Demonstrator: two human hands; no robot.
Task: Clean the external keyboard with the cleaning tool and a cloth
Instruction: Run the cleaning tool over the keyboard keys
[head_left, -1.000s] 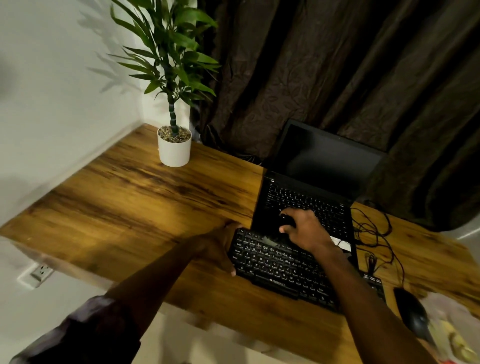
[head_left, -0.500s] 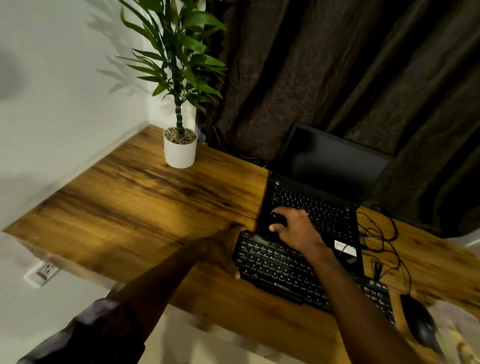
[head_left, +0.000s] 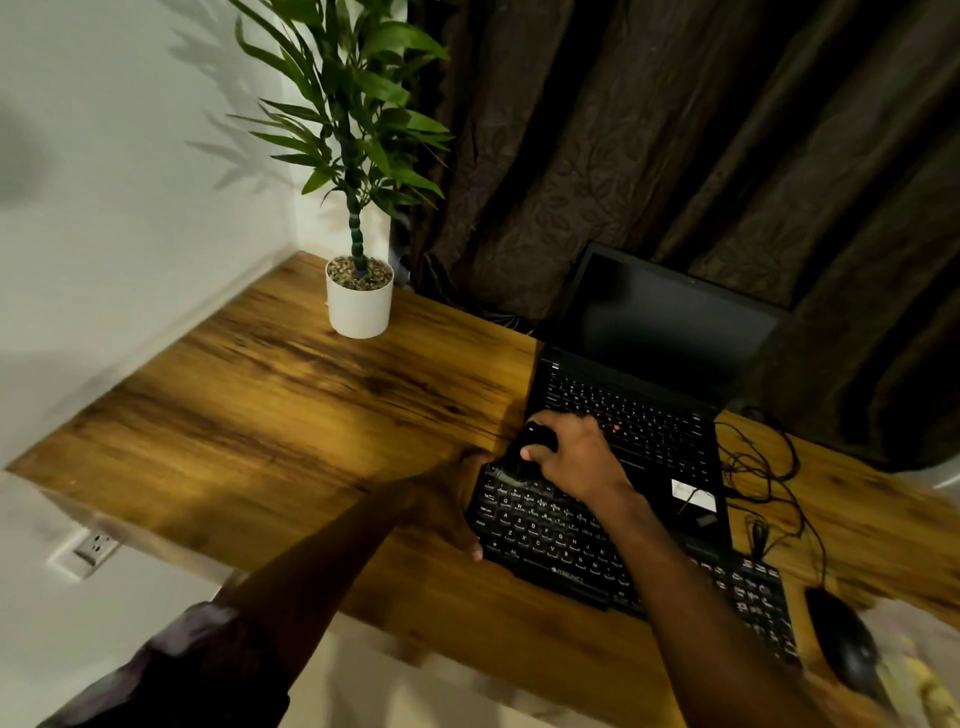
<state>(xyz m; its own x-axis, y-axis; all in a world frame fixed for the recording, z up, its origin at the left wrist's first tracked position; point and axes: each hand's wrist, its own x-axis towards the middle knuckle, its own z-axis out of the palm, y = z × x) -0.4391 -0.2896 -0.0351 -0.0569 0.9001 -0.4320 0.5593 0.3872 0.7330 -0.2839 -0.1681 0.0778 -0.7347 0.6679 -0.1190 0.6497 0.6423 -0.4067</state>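
Where the keyboard (head_left: 561, 540) lies: on the desk (head_left: 291, 415), black, set slantwise just in front of the laptop (head_left: 649, 415). Cannot tell whether its far edge touches the laptop's front.
Left hand (head_left: 447, 512): grasps the keyboard's left end, thumb at the near corner, fingers curled over the far corner. The forearm reaches in from the lower left. A dark sleeve (head_left: 197, 670) ends near the elbow.
Right hand (head_left: 576, 457): clenched round the tool (head_left: 530, 441), fingers curled over its top, thumb on the near side. The hand sits above the line where keyboard and laptop meet.
Tool: small, black, rounded at the top. Its lower end is down at the keyboard's top-left key rows, where a paler patch shows. Too blurred to tell whether it touches the keys.
Laptop: open, screen dark, a red dot among its keys, a pale sticker (head_left: 693, 493) on the right of the palm rest.
Cables (head_left: 769, 483): thin, black, looped loosely on the desk to the laptop's right.
Mouse (head_left: 844, 644): black, right of the keyboard, near the desk's near edge, apart from the keyboard.
Pot (head_left: 359, 306): white, upright, pebbles on top, holding a green leafy plant. It stands at the desk's far left corner, well apart from the keyboard.
Curtain (head_left: 675, 130): dark brown, hanging behind the laptop.
Socket (head_left: 96, 548): white, on the wall below the desk's left edge.
Lower right corner: a blurred pale and yellow shape, not identifiable.
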